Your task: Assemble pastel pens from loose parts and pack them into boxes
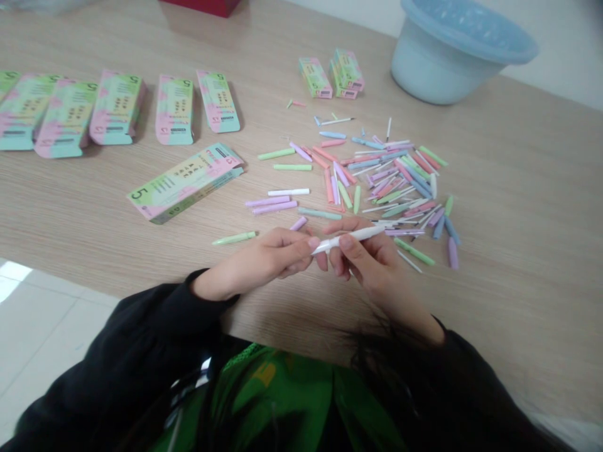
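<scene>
A white pen [370, 232] is held between my two hands above the front of the table. My left hand [277, 254] pinches its left end with thumb and fingers. The thumb and fingers of my right hand [370, 257] close around its middle, and its right end sticks out past them. Just beyond my hands lies a loose heap of pastel pen parts [396, 176], with barrels, caps and thin white refills mixed together. A light green pen [234, 238] rests to the left of my left hand. Two purple barrels [273, 206] lie close behind it.
A pastel carton [188, 182] lies at the left, with a row of similar cartons [117, 107] behind it. Several smaller-looking stacked cartons [347, 70] stand at the back beside a light blue basin [433, 63]. The edge of a red box [207, 5] shows at the top.
</scene>
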`<state>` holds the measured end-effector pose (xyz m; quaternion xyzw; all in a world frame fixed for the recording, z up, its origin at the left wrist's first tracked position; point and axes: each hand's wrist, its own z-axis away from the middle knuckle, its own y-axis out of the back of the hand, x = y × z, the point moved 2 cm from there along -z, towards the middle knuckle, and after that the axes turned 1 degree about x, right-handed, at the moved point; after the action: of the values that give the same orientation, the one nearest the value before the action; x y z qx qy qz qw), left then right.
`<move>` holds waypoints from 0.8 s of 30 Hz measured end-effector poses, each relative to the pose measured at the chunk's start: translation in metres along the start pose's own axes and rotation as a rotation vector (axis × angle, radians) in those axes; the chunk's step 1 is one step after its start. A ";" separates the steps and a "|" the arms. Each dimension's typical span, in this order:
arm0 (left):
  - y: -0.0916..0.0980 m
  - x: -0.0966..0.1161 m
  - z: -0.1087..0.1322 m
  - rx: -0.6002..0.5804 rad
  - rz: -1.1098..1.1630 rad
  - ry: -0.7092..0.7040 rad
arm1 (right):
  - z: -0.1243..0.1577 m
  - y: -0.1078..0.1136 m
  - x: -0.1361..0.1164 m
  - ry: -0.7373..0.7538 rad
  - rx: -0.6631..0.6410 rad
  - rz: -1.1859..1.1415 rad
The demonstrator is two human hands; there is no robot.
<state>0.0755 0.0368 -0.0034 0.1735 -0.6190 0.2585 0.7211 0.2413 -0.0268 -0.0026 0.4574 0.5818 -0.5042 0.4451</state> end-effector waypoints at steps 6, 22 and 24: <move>-0.005 0.001 -0.003 0.145 -0.131 -0.259 | 0.002 0.001 0.003 0.026 0.111 0.078; -0.018 0.001 -0.003 0.234 -0.396 -0.252 | -0.002 0.000 0.010 -0.110 0.269 -0.031; -0.020 0.003 -0.003 0.160 -0.301 -0.195 | -0.003 0.002 0.009 -0.123 0.299 -0.008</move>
<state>0.0901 0.0231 -0.0001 0.3450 -0.6305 0.1781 0.6721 0.2414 -0.0230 -0.0115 0.4844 0.4738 -0.6140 0.4047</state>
